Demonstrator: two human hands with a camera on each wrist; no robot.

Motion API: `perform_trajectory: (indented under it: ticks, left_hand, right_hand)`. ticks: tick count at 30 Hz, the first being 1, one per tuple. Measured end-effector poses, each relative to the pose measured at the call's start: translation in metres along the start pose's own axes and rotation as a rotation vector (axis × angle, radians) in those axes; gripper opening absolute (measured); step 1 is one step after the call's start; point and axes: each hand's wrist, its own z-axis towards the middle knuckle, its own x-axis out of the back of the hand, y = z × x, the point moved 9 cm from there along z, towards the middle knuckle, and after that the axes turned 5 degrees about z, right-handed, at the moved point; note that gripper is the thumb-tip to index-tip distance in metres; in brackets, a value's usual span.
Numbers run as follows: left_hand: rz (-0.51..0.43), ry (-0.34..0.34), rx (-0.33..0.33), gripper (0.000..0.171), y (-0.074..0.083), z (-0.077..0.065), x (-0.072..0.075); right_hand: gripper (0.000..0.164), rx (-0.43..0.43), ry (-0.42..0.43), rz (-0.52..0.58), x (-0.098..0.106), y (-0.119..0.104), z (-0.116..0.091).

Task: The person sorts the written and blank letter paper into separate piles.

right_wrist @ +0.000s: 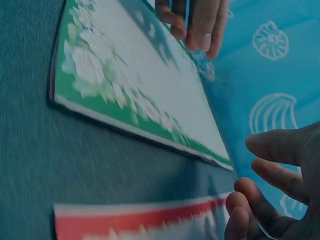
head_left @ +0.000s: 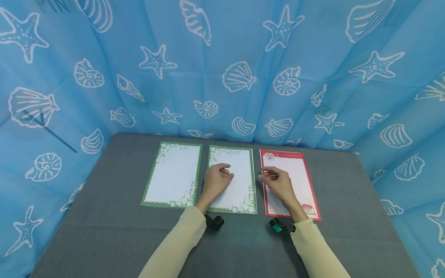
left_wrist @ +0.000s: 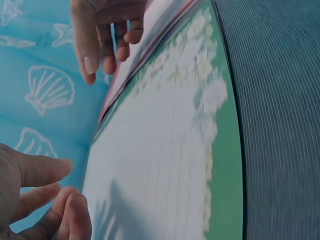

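Observation:
Three decorated sheets lie in a row on the table. Over the middle one, a green-bordered floral notepad (head_left: 240, 193), my left hand (head_left: 217, 179) hovers with loosely bent fingers and nothing in them. In the left wrist view its shadow falls on the lined page. My right hand (head_left: 278, 183) is above the left part of the red-bordered notepad (head_left: 302, 179), thumb and fingers apart and holding nothing. A second green-bordered floral notepad (head_left: 174, 173) lies to the left, untouched. The right wrist view shows the middle pad's layered edge, so it is several sheets thick.
The pads rest on a dark grey table (head_left: 236, 247), near its far edge. Behind and on both sides hangs a blue curtain (head_left: 215, 54) with white shells and starfish. Each wrist wears a black strap (head_left: 213, 222) below a cream sleeve (head_left: 174, 247).

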Motion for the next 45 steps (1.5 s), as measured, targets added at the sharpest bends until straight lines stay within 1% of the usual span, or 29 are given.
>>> perform_trajectory:
  ticks: [5,9,13,19,24,28,30,35,40,45]
  left_hand:
    - [0.021,0.009,0.014,0.028,-0.009,-0.001,0.012]
    - [0.025,0.008,0.027,0.029,-0.013,-0.001,0.02]
    - [0.06,0.032,0.037,0.029,-0.017,-0.002,0.028]
    - [0.103,0.066,0.061,0.03,-0.026,-0.002,0.037]
    - [0.142,0.102,0.084,0.032,-0.033,-0.005,0.044]
    - [0.182,0.11,0.112,0.034,-0.038,-0.007,0.046]
    - [0.193,0.098,0.129,0.035,-0.04,-0.008,0.045]
    - [0.195,0.067,0.154,0.036,-0.041,-0.01,0.044]
    - [0.186,0.068,0.155,0.036,-0.042,-0.009,0.043]
    - [0.165,0.075,0.133,0.035,-0.041,-0.009,0.044]
  right_hand:
    - [0.032,0.047,-0.009,0.001,-0.015,-0.007,0.003]
    - [0.031,0.043,-0.01,0.013,-0.025,-0.009,0.006]
    - [0.03,0.031,-0.023,0.003,-0.032,-0.01,0.009]
    - [0.03,0.022,-0.014,-0.076,-0.036,-0.009,0.011]
    - [0.038,0.019,-0.012,-0.17,-0.037,-0.009,0.012]
    - [0.046,-0.004,-0.021,-0.205,-0.038,-0.008,0.013]
    - [0.049,-0.012,-0.023,-0.214,-0.039,-0.007,0.013]
    - [0.05,0.013,-0.037,-0.217,-0.041,-0.011,0.012]
    - [0.049,-0.01,-0.034,-0.197,-0.04,-0.009,0.012]
    - [0.049,-0.031,-0.032,-0.176,-0.039,-0.009,0.012]
